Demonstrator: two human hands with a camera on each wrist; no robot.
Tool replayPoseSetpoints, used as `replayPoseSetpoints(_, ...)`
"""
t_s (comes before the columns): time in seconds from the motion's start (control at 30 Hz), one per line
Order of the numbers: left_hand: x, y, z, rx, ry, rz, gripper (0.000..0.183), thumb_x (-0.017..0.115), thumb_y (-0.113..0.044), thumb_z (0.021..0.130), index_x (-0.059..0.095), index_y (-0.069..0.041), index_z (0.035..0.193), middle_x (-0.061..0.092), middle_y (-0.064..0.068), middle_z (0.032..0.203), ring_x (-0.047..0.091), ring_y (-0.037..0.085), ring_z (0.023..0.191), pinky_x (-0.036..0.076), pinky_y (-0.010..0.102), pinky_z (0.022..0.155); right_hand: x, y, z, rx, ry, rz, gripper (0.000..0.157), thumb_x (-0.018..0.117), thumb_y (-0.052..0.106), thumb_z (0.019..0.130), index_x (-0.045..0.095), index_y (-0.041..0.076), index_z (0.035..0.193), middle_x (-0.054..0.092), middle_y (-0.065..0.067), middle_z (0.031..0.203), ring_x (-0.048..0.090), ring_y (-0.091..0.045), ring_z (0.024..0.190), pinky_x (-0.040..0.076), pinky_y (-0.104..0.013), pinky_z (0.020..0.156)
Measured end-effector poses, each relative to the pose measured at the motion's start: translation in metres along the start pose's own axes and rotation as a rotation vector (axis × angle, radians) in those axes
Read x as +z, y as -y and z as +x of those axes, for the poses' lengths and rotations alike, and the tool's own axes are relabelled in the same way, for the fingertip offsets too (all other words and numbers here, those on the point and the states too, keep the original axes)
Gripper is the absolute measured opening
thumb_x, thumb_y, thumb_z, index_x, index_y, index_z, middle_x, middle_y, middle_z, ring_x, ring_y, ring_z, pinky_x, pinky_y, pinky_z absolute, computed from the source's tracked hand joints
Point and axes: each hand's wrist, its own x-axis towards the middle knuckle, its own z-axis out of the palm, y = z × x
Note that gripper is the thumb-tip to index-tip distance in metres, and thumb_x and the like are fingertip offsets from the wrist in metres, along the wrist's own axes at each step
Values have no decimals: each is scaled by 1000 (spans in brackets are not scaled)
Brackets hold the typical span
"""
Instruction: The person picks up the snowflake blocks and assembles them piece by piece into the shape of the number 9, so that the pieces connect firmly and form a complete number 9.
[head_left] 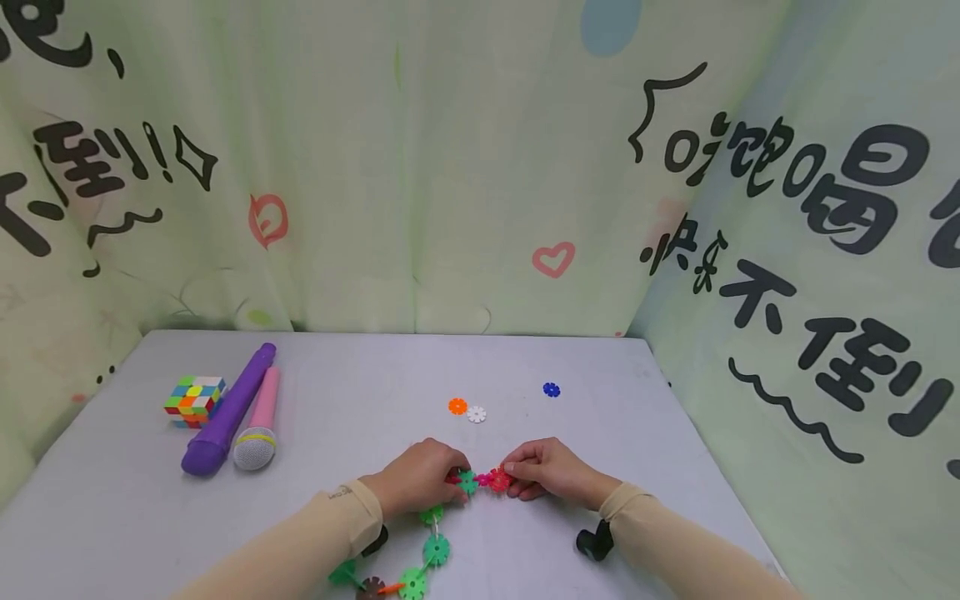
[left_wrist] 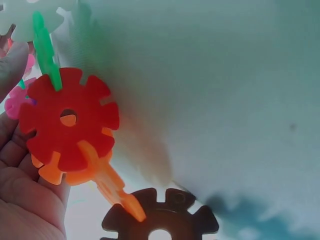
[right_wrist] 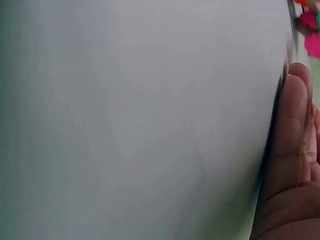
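Observation:
A chain of slotted plastic snowflake discs curves across the table, with green discs (head_left: pixel 436 550) and a brown disc (head_left: pixel 371 588) along its near part. Near its end my left hand (head_left: pixel 422 479) grips the chain beside a green disc (head_left: pixel 467 482). At the tip, my right hand (head_left: pixel 553 473) pinches a red disc (head_left: pixel 499 480); a small pink disc (head_left: pixel 483 480) sits between the hands. The left wrist view shows another red disc (left_wrist: pixel 70 120), an orange disc slotted edge-on and a dark disc (left_wrist: pixel 160 217). The right wrist view shows mostly tabletop and fingers (right_wrist: pixel 290 120).
Loose orange (head_left: pixel 457 406), white (head_left: pixel 476 414) and blue (head_left: pixel 551 389) discs lie beyond the hands. At the left are a puzzle cube (head_left: pixel 195 400), a purple microphone (head_left: pixel 228 412) and a pink microphone (head_left: pixel 262 417). Printed curtains (head_left: pixel 465 167) stand behind the white table (head_left: pixel 600 367).

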Motion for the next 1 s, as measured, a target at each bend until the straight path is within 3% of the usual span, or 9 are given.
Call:
replayPoseSetpoints(0.13, 0, 2, 0, -2, 3, -3, 34, 85, -25, 81, 75, -8, 108, 65, -9, 88, 53, 7, 76, 49, 24, 73, -22, -4, 8, -14, -57, -53, 27, 68, 19, 97, 68, -2, 114, 72, -11, 96, 70, -25, 84, 58, -36, 75)
replayPoseSetpoints(0.4, 1, 5, 0, 1, 3, -10, 33, 85, -26, 81, 75, -10, 109, 64, -10, 88, 52, 7, 77, 48, 23, 73, -77, -11, 31, 28, -319, -156, 21, 72, 9, 92, 68, -2, 110, 71, -8, 94, 68, -20, 84, 57, -33, 75)
replayPoseSetpoints(0.53, 1, 6, 0, 1, 3, -9, 34, 85, -26, 81, 75, -10, 110, 65, -11, 89, 52, 6, 77, 48, 24, 74, -95, -11, 38, 32, -372, -192, 24, 72, 7, 92, 67, -5, 112, 69, -9, 92, 68, -19, 83, 57, -32, 75)
replayPoseSetpoints(0.87, -1, 5, -2, -15, 4, -15, 34, 85, -25, 81, 75, -11, 110, 65, -11, 91, 52, 6, 79, 49, 24, 74, -106, -10, 60, 103, -455, -319, 44, 71, 15, 93, 56, 2, 132, 63, -10, 89, 63, -19, 73, 55, -28, 69)
replayPoseSetpoints(1.0, -1, 5, -1, -26, 12, -15, 34, 85, -26, 81, 74, -11, 110, 65, -11, 91, 53, 6, 79, 49, 24, 74, -106, -11, 67, 106, -451, -397, 49, 70, 15, 95, 52, 3, 138, 63, -10, 85, 60, -20, 68, 53, -30, 65)
